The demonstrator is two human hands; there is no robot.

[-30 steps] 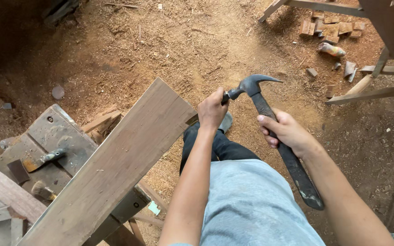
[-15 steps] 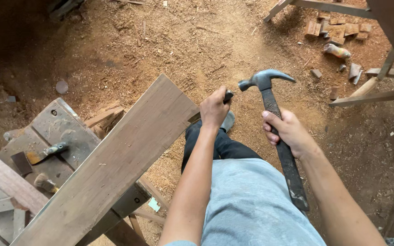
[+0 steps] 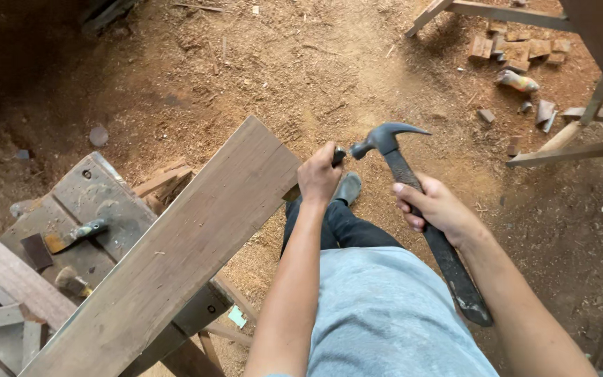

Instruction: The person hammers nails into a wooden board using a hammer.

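Claw hammer (image 3: 413, 202) sits in the right hand (image 3: 437, 208): fingers (image 3: 407, 207) wrapped tight around the dark handle a little below the head, so it's choked up, with most of the handle trailing back past the wrist. Head is raised, striking face turned toward the left hand, claw pointing away from it.

Left hand (image 3: 319, 174) is just beside the hammer face, fingers closed around a short dark tool, looks like a chisel or punch (image 3: 338, 155); only its butt end shows above the fist. Can't tell what the tip bears on, the hand hides it. The fist sits at the far end corner of the long wooden plank (image 3: 176, 251), which runs diagonally back toward the body from the fingers.

To hit well, my read:
- keep the tool axis in line with the hammer's swing, face square on the butt
- short controlled taps suit the choked grip
- keep left knuckles below the butt end; a glancing blow lands on them
- plank end looks unsupported, so expect bounce

Beyond the plank, on the side away from the hammer: worn tabletop (image 3: 71, 209) carrying a small hand tool (image 3: 78, 232). Past the fingers: sawdust-covered dirt floor (image 3: 259, 77), wood offcuts (image 3: 518, 50) well apart.
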